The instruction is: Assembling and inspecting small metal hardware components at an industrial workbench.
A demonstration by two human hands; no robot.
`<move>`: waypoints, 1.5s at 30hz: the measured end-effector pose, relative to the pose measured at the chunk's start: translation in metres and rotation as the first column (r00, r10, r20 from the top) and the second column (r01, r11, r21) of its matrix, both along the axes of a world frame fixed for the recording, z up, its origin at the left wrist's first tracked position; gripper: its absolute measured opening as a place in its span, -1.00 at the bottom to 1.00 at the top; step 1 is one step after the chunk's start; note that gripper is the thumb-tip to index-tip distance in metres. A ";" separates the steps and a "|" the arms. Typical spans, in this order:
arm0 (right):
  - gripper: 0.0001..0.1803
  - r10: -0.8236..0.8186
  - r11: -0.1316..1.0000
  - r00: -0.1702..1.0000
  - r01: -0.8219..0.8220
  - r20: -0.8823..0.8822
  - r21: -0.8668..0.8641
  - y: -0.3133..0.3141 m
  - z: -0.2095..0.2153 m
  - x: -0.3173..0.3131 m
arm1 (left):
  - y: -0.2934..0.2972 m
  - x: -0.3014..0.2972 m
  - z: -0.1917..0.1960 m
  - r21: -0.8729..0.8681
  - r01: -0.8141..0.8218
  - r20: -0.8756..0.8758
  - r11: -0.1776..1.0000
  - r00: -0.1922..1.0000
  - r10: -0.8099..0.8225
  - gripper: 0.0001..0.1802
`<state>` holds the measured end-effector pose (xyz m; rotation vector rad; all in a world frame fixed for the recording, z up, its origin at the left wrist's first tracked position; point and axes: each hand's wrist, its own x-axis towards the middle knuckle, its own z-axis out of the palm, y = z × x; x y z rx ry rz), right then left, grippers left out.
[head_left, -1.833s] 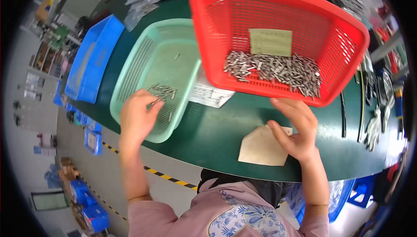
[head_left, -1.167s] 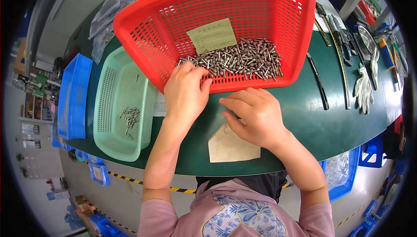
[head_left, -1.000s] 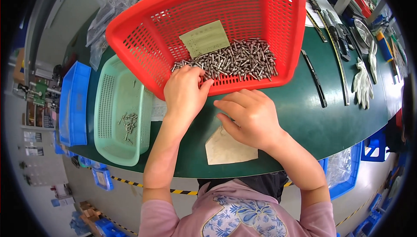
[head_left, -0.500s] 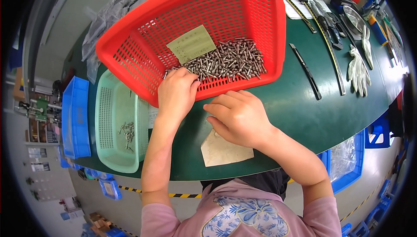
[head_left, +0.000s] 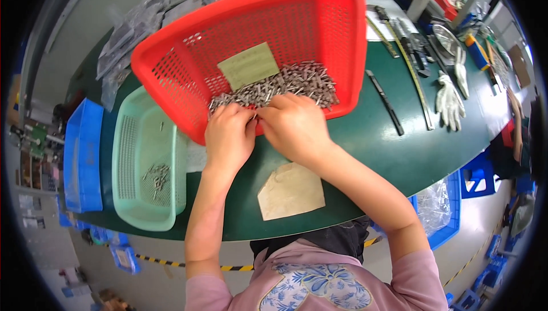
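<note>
A large red plastic basket stands tilted in front of me, holding a heap of small metal pins and a yellowish paper slip. My left hand is at the basket's near rim, thumb and fingers pinched together. Beside it, my right hand is closed as well, its fingertips meeting those of the left. Whatever is between the fingertips is too small and too covered to make out. Left of the basket, a pale green basket holds a few loose metal pins.
A beige card lies near the green table's front edge. A blue bin stands at far left. To the right are a black cutter knife, a steel rule and white gloves. Another person's arm shows at the right edge.
My right hand has moved up and forward from above the beige card to meet my left hand at the red basket's rim, uncovering the card. The whole view has shifted slightly.
</note>
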<state>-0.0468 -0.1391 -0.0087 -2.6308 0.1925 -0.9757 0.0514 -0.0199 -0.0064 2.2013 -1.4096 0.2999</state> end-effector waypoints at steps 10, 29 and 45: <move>-0.86 -0.089 0.996 0.976 0.085 -0.197 -0.031 0.006 -0.019 0.032 | -0.007 0.003 0.013 0.330 -0.240 0.156 0.913 0.968 0.198 -0.88; -0.91 -0.181 0.977 0.952 0.144 -0.248 -0.160 -0.002 -0.019 0.040 | 0.003 0.053 -0.022 0.142 -0.137 0.240 0.980 0.966 0.101 -0.90; -0.83 0.151 0.589 0.976 -0.215 0.155 0.779 0.003 0.001 -0.004 | 0.023 -0.026 0.000 -0.326 -0.256 -0.929 0.910 0.266 -0.258 -0.74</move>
